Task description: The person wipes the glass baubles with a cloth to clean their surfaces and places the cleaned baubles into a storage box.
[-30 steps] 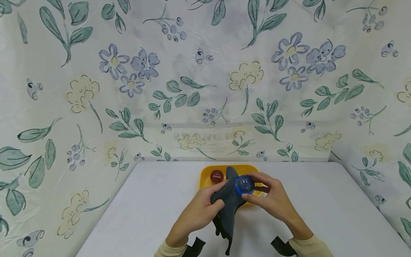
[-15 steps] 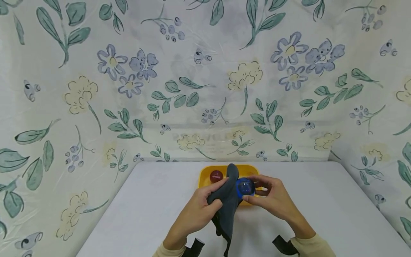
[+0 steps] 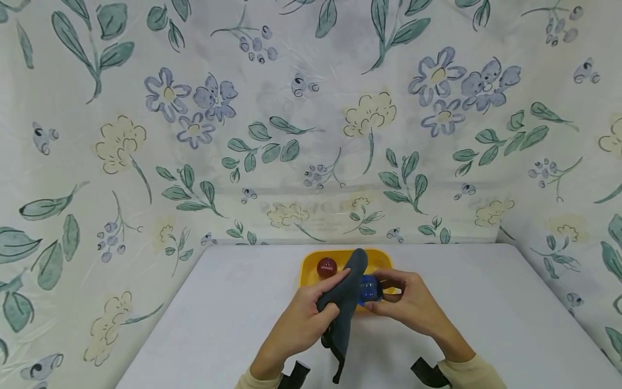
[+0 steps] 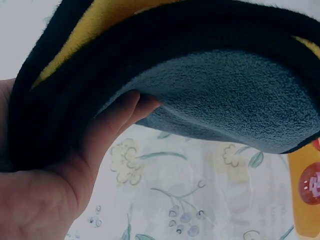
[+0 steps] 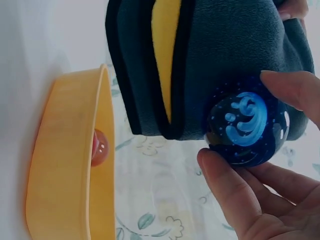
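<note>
My left hand (image 3: 306, 317) grips a dark grey-blue cloth (image 3: 346, 302) with black edging, its fingers and thumb folded about it. In the left wrist view the cloth (image 4: 240, 95) shows a fuzzy surface and yellow patches. My right hand (image 3: 410, 300) holds a glossy blue ball (image 3: 371, 289) between thumb and fingers. White-blue swirls mark the ball (image 5: 245, 125) in the right wrist view, where it sits against the cloth. A dark red ball (image 3: 327, 267) lies in the yellow tray (image 3: 307, 275) behind the hands.
The tray stands on a white table (image 3: 233, 302), partly hidden by the cloth and hands. A floral-patterned curtain (image 3: 311, 135) surrounds the table at the back and sides.
The blue ball in my right hand has moved slightly down and turned. The cloth in my left hand has swung, so less of its face shows to the head camera.
</note>
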A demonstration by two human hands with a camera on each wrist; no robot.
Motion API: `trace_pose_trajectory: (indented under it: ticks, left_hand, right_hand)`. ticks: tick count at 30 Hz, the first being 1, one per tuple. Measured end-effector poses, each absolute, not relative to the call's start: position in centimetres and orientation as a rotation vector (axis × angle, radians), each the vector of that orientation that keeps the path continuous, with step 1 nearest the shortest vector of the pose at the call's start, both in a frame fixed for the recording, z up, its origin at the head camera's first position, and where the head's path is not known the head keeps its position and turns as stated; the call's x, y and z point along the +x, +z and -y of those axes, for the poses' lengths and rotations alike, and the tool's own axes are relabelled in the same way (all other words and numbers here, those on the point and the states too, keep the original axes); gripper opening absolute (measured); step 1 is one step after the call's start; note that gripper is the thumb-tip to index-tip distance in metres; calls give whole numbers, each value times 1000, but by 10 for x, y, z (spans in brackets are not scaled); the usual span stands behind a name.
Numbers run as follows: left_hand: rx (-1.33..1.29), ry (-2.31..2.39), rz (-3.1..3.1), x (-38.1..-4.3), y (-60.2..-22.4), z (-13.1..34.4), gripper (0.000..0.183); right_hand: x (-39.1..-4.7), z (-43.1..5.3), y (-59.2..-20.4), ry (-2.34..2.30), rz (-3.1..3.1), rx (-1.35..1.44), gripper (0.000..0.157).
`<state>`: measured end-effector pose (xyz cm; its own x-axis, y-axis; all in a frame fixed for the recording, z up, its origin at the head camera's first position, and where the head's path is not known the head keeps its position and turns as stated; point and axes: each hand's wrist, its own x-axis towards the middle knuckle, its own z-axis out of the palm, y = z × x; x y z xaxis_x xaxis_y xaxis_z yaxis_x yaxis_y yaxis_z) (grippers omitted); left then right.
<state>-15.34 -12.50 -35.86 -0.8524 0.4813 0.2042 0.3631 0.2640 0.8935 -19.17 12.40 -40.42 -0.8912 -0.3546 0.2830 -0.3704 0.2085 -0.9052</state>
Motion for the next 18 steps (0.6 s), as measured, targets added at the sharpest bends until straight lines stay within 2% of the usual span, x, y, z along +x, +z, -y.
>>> trace_pose_trajectory:
  ticks: [18]
  left_hand:
    - [965,1487,-2630,-157,-367,119,61]
  right_hand:
    - [-186,-113,-410,1879,2368,982,44]
